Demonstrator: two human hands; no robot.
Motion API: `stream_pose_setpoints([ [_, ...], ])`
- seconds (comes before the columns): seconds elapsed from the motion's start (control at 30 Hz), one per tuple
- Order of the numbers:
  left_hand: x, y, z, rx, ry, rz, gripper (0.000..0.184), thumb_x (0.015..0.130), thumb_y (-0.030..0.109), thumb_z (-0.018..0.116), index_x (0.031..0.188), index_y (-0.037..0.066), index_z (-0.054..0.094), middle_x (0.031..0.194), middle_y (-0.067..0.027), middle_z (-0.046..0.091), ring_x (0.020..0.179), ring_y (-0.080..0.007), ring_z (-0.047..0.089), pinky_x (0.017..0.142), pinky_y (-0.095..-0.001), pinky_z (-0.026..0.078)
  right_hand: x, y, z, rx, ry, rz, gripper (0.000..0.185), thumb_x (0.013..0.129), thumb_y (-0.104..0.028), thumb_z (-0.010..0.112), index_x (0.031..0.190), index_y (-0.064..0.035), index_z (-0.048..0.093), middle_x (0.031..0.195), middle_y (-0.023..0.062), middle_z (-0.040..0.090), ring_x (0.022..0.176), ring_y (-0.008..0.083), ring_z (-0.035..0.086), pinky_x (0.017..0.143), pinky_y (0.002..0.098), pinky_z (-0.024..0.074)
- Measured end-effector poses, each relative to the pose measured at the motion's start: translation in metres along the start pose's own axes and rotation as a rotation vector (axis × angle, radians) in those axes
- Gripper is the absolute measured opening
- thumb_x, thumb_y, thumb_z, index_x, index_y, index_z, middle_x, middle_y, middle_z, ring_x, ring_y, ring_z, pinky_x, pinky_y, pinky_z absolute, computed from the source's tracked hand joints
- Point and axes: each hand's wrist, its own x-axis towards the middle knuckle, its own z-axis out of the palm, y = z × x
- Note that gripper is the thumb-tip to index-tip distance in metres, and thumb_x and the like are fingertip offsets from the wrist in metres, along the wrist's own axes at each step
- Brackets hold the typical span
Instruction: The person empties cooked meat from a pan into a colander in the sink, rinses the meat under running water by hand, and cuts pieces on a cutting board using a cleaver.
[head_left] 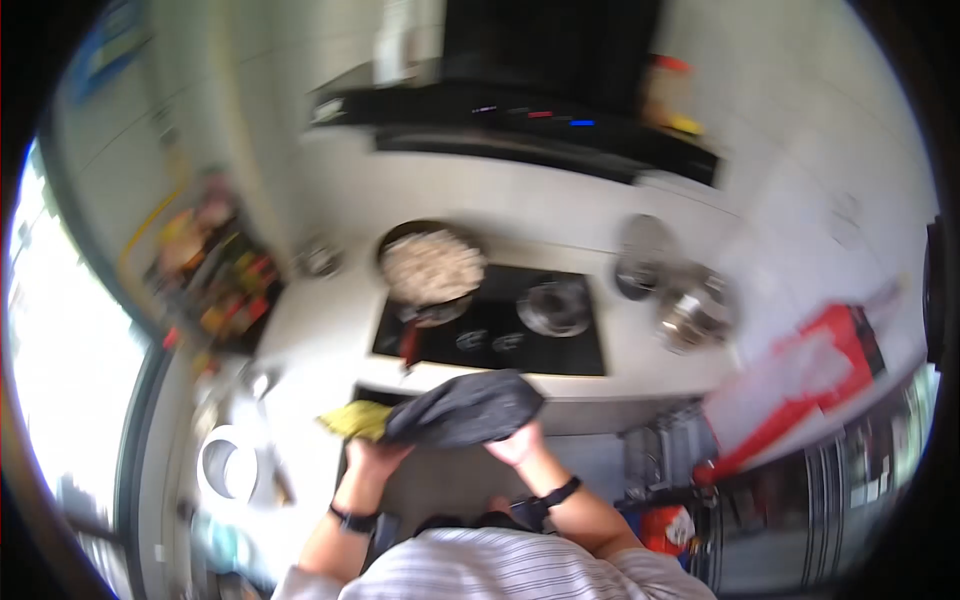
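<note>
A dark grey cloth (pixel 465 408) stretches between my two hands in front of the counter's edge. At its left end sticks out a yellow-green piece of cloth (pixel 358 420); whether it is the same cloth or a second one I cannot tell. My left hand (pixel 374 460) grips from below where grey and yellow meet, its fingers partly hidden by the fabric. On the other end, my right hand (pixel 517 443) is closed on the grey cloth's lower right edge. Just beyond the cloth, a dark pan (pixel 470 238) full of pale chunks sits on the stove, its handle toward me.
The black stove (pixel 500 345) has a second burner (pixel 555 305) at right. Metal pots (pixel 697 308) stand right of it, below a low range hood (pixel 520 115). A round white container (pixel 228 465) is on the left counter. A red and white bag (pixel 800 385) is at right.
</note>
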Motion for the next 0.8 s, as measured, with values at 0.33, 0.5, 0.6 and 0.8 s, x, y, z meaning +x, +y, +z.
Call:
stream_pose_setpoints([
  [0.33,0.046,0.037,0.033,0.400,0.388,0.132,0.049,0.090,0.051,0.031,0.120,0.015,0.047,0.115,-0.0078,0.057,0.101,-0.0256,0.057,0.086,-0.0520,0.043,0.083,0.004,-0.059,-0.063,0.118,0.142,0.042,0.091,-0.042,0.041,0.108,-0.0084,0.058,0.115,0.0092,0.059,0.107,0.0271,0.054,0.096,0.0460,0.0408],
  [0.5,0.091,0.045,0.045,0.604,0.556,0.046,0.058,0.086,0.034,0.049,0.135,0.017,0.022,0.124,-0.0120,0.044,0.096,-0.0288,0.057,0.077,-0.0528,0.047,0.141,-0.002,-0.078,-0.150,0.166,0.272,0.040,0.092,-0.040,0.041,0.110,-0.0079,0.057,0.114,0.0091,0.058,0.104,0.0268,0.055,0.095,0.0425,0.0428],
  [0.6,0.130,0.035,0.057,0.842,0.817,0.156,0.061,0.083,0.035,0.052,0.135,0.017,0.025,0.125,-0.0143,0.042,0.108,-0.0335,0.048,0.080,-0.0500,0.046,0.191,-0.008,-0.090,-0.176,0.082,0.365,0.040,0.093,-0.038,0.040,0.110,-0.0055,0.056,0.115,0.0098,0.058,0.103,0.0261,0.056,0.094,0.0411,0.0436],
  [0.8,0.181,0.053,0.030,1.405,0.633,0.346,0.044,0.077,0.037,0.062,0.088,-0.006,0.066,0.085,-0.0212,0.066,0.085,-0.0322,0.065,0.076,-0.0368,0.050,0.270,-0.004,-0.078,-0.373,0.268,0.282,0.032,0.093,-0.035,0.044,0.104,-0.0081,0.058,0.103,0.0041,0.061,0.096,0.0158,0.057,0.086,0.0314,0.0450],
])
